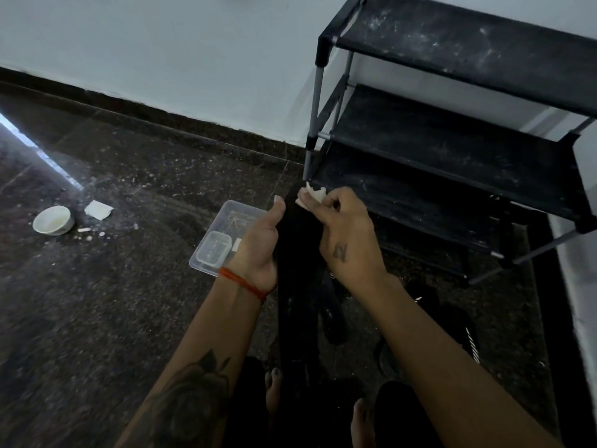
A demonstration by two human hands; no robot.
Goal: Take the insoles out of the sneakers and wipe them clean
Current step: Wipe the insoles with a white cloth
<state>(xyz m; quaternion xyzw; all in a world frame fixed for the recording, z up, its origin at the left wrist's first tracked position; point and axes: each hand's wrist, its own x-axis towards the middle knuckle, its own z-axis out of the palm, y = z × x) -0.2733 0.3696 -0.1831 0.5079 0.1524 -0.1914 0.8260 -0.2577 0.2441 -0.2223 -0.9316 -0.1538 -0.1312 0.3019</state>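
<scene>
I hold the black insole [298, 253] upright between my hands, its long axis running from my lap up and away toward the shoe rack [452, 150]. My left hand [261, 244] grips its left edge near the top, thumb pointing up along it and fingers wrapped behind. My right hand [342, 231] is nearer the top end and pinches a crumpled white wipe [311, 194] against it. I judge the next stroke should run down the length toward me. A dark sneaker [458, 328] lies on the floor to my right.
</scene>
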